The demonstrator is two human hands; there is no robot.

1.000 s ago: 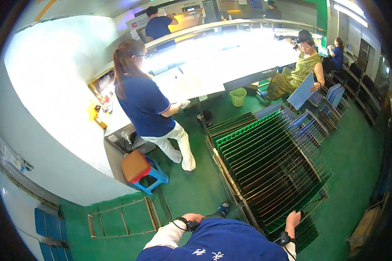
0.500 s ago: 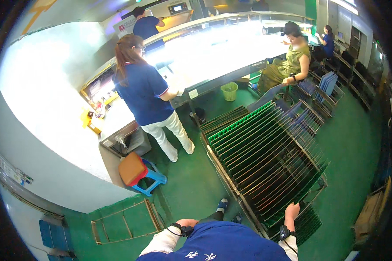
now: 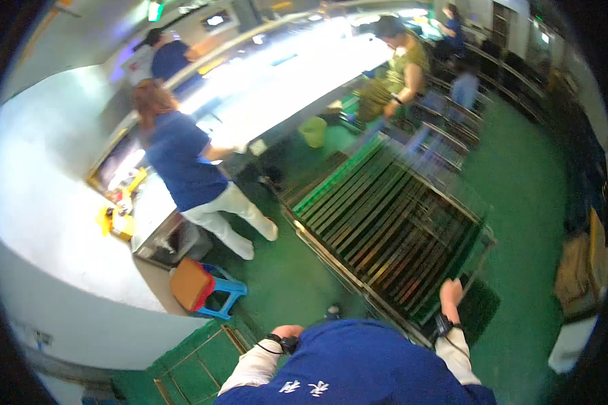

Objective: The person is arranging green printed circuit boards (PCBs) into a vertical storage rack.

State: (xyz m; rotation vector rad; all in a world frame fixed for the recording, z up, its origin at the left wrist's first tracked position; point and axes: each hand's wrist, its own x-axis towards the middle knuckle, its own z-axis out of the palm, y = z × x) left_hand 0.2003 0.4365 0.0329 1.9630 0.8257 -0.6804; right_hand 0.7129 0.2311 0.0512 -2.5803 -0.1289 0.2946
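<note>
My right hand (image 3: 450, 293) is curled at the near right corner of a wheeled-looking rack (image 3: 314, 247), closed on its metal rail. Rows of dark, thin-edged panels (image 3: 385, 233) stand in the rack side by side, with a bright green strip (image 3: 348, 174) along the far side. My left hand (image 3: 289, 331) rests low against the front of my blue shirt. Its fingers are hidden, so what they do does not show. Both wrists carry black strapped devices. Motion blurs the picture.
At the left, a person in a blue shirt (image 3: 182, 162) stands by the brightly lit bench (image 3: 277, 125). Another in olive (image 3: 412, 67) sits beyond the rack. A blue stool with a brown top (image 3: 194, 283), a pale green bin (image 3: 313, 132) and cardboard (image 3: 574, 277) are around.
The view has swung to the right, and the surroundings sit further left. My right hand stays at the rack's corner; my left stays by my body.
</note>
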